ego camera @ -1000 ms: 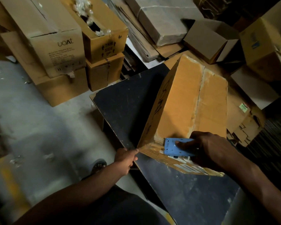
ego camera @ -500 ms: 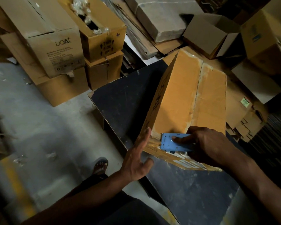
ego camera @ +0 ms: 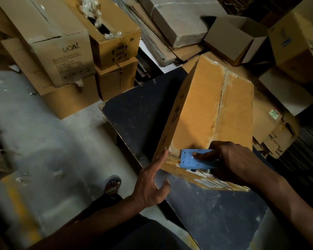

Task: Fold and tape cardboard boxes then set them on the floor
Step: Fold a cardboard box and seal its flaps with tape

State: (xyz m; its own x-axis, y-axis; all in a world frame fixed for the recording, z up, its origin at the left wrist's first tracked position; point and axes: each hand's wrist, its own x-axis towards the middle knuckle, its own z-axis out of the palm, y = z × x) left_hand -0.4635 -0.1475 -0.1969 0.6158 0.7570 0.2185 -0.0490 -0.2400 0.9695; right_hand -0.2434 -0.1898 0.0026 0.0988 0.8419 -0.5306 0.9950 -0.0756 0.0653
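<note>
Cardboard box (ego camera: 206, 112) amid stacked cartons (ego camera: 61, 51); right grip (ego camera: 231, 159) round blue dispenser (ego camera: 193, 159), left grip (ego camera: 150, 184) wide.

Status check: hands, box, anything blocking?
Left hand open, flat against the box's near corner. Right hand grips blue tape dispenser at the box's near edge. Box on dark table, not yet on floor. Nothing blocking.

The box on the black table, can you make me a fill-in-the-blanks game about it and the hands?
1. The right hand holds a ____ tape dispenser against the box.
2. The left hand touches the box corner with ____ fingers.
3. The box stands on a ____ table.
4. One foot stands on the ____.

Missing words: blue; straight; black; floor
</note>
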